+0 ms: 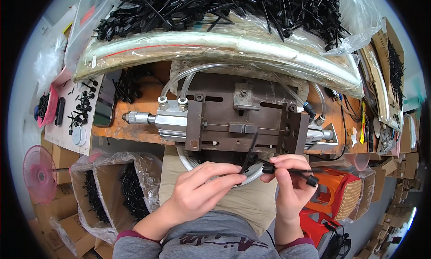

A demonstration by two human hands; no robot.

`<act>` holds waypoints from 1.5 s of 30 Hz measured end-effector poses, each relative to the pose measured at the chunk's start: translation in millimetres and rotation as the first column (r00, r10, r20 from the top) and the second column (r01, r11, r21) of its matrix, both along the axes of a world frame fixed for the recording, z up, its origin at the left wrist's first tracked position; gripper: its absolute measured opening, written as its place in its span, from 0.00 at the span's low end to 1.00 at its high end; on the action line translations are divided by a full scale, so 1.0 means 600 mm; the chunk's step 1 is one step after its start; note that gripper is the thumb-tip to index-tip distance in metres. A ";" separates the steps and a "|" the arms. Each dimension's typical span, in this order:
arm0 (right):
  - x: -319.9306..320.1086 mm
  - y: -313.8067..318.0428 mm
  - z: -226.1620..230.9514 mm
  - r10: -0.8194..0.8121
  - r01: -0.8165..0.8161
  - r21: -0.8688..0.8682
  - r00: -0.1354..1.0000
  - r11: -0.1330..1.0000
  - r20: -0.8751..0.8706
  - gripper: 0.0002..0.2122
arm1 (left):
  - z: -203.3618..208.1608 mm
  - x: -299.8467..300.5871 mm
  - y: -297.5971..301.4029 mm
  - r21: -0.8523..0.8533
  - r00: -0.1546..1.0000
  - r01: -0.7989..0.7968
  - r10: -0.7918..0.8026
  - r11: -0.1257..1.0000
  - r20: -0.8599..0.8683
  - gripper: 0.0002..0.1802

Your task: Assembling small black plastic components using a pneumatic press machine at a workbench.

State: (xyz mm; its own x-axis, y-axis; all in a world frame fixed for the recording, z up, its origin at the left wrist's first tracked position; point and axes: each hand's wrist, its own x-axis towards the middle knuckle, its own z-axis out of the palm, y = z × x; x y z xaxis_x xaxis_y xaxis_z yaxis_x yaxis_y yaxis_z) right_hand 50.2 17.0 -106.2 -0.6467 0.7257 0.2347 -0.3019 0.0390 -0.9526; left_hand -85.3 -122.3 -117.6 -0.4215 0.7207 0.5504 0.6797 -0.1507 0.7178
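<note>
My left hand (202, 183) is closed, its fingertips pinching a slim black plastic piece (249, 156) that points up toward the fixture. My right hand (291, 183) is closed as well, thumb and fingers around a black plastic part (269, 168) with a thin stem and a thicker end; a black cap-like end (312, 181) shows beyond the fingers. Both hands are over my lap, just on the near side of a brown metal fixture (215, 145). A small grey block (243, 128) sits at the middle of that fixture. Beneath the fingers curves a whitish rim (249, 178), partly hidden.
Silver air cylinders (173, 126) flank the fixture, with clear tubes (197, 69) arching over it. A plastic-lined tray edge (215, 40) behind holds a heap of black parts. Lined cartons (107, 194) stand at lower left, an orange-red chair (325, 194) at lower right, a pink fan (39, 174) far left.
</note>
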 end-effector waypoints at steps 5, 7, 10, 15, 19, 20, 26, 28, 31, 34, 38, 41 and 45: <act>-0.017 0.014 0.008 0.154 -0.137 -0.265 0.987 0.954 0.044 0.07 | 0.012 0.000 -0.013 -0.027 0.959 0.180 -0.170 0.983 0.225 0.15; -0.021 0.019 0.010 0.251 -0.228 -0.356 0.968 0.906 0.020 0.07 | 0.012 -0.004 -0.018 -0.015 0.939 0.222 -0.210 0.975 0.273 0.15; -0.028 0.023 0.008 0.299 -0.257 -0.409 0.953 0.876 0.042 0.08 | 0.008 -0.006 -0.019 0.056 0.912 0.241 -0.246 0.969 0.328 0.14; -0.037 0.024 0.002 0.319 -0.275 -0.452 0.948 0.848 0.021 0.05 | 0.005 -0.001 -0.029 0.105 0.878 0.258 -0.279 0.960 0.390 0.13; -0.036 0.029 0.002 0.346 -0.303 -0.433 0.938 0.849 0.022 0.04 | 0.006 -0.016 -0.034 0.043 0.932 0.294 -0.297 0.955 0.206 0.12; -0.036 0.030 0.002 0.349 -0.305 -0.428 0.937 0.850 0.025 0.04 | 0.006 -0.017 -0.034 0.048 0.935 0.299 -0.302 0.953 0.188 0.12; -0.037 0.026 0.001 0.368 -0.325 -0.401 0.929 0.857 0.035 0.06 | 0.006 -0.015 -0.037 0.039 0.947 0.268 -0.270 0.963 0.172 0.12; -0.039 0.025 0.003 0.371 -0.324 -0.392 0.927 0.861 0.050 0.07 | 0.006 -0.014 -0.037 0.033 0.950 0.256 -0.257 0.966 0.178 0.13; -0.041 0.026 0.007 0.390 -0.345 -0.429 0.921 0.835 0.020 0.07 | 0.004 -0.017 -0.036 0.049 0.944 0.273 -0.277 0.961 0.181 0.13; -0.039 0.030 0.006 0.428 -0.397 -0.485 0.902 0.779 -0.050 0.05 | 0.000 -0.018 -0.035 0.079 0.932 0.287 -0.297 0.955 0.209 0.13; -0.039 0.030 0.003 0.445 -0.431 -0.479 0.891 0.765 -0.091 0.04 | -0.002 -0.017 -0.036 0.103 0.910 0.293 -0.311 0.950 0.275 0.13; -0.040 0.026 0.001 0.432 -0.417 -0.460 0.899 0.784 -0.079 0.03 | -0.006 -0.016 -0.037 0.113 0.907 0.296 -0.316 0.948 0.279 0.13; -0.039 0.018 0.000 0.413 -0.402 -0.450 0.907 0.798 -0.077 0.02 | -0.011 -0.014 -0.037 0.129 0.911 0.287 -0.312 0.949 0.268 0.12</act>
